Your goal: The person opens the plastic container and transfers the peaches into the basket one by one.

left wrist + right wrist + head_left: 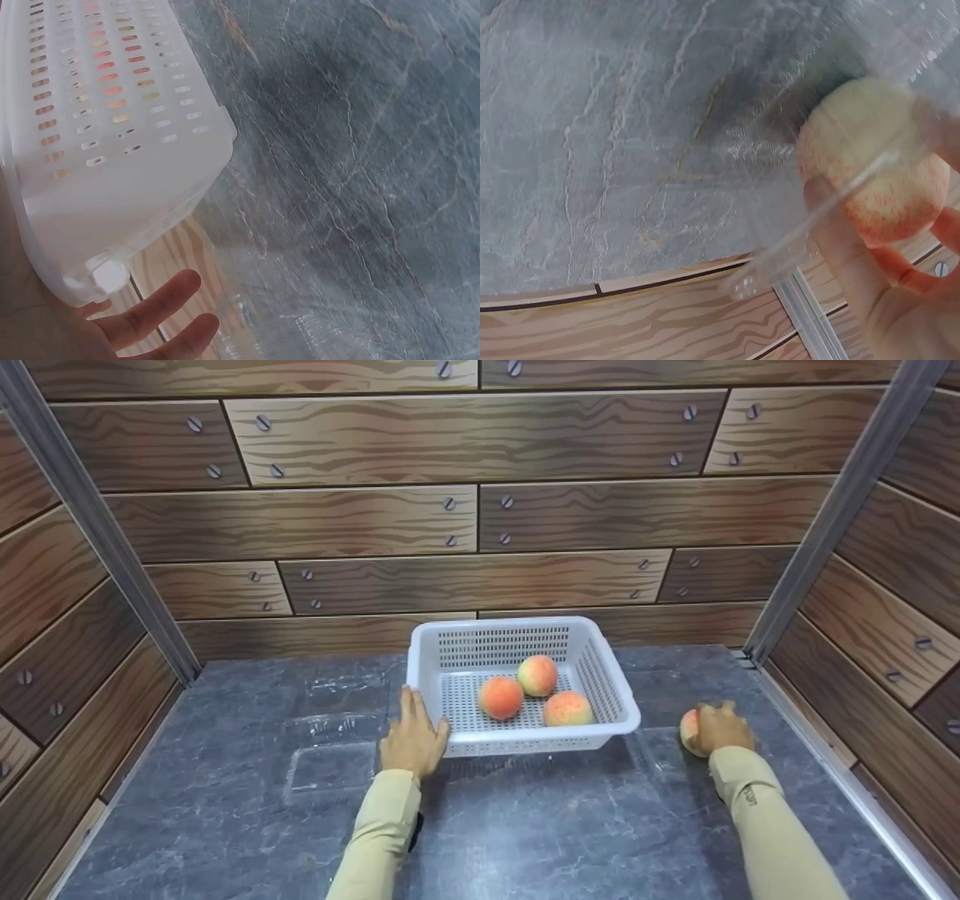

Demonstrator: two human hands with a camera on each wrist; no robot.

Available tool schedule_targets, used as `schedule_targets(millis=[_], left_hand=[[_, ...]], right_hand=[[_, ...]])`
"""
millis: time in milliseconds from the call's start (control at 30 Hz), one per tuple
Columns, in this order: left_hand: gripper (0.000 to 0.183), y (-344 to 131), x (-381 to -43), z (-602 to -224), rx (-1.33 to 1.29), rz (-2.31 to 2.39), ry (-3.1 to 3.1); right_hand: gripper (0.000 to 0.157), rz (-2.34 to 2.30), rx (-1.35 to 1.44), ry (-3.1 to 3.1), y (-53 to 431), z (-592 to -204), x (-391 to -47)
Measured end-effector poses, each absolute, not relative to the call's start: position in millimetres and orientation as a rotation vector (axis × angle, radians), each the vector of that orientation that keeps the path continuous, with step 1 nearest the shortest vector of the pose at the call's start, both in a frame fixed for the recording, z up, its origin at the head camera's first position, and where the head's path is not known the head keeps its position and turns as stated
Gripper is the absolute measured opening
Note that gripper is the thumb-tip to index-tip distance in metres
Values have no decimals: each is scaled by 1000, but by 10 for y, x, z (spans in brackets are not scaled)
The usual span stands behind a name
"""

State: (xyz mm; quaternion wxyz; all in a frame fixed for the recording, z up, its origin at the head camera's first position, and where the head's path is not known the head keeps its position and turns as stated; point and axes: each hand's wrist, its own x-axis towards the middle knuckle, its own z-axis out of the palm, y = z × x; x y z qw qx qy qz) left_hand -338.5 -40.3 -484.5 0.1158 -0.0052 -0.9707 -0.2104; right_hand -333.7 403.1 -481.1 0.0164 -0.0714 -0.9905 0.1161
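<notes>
A white plastic basket with slotted sides stands near the back of the table, holding an orange-red peach, a yellow-and-red peach and another blushed peach. Against the basket's left side rests my left hand, its fingers extended; the left wrist view shows fingers beside the rim. To the right of the basket, my right hand grips a pale peach with a red blush. A clear plastic edge crosses in front of that peach in the right wrist view.
A clear plastic tray lies left of the basket on the dark marbled table. More clear plastic lies by the right hand. Wood-patterned walls enclose the back and sides, with a metal rail along the right edge.
</notes>
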Motion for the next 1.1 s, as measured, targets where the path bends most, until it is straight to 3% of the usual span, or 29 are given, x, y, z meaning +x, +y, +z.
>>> schedule_targets(millis=[400,1100], left_hand=[[70,-405,-3387,-4858,-22,-646,-2854],[70,-417,-3382,-4852,-21,-651,-2846]], right_hand=[[57,352,-216,-3045,4029,-4851,-3336],[70,383,-217,-3003,3983,-4926,-3277]])
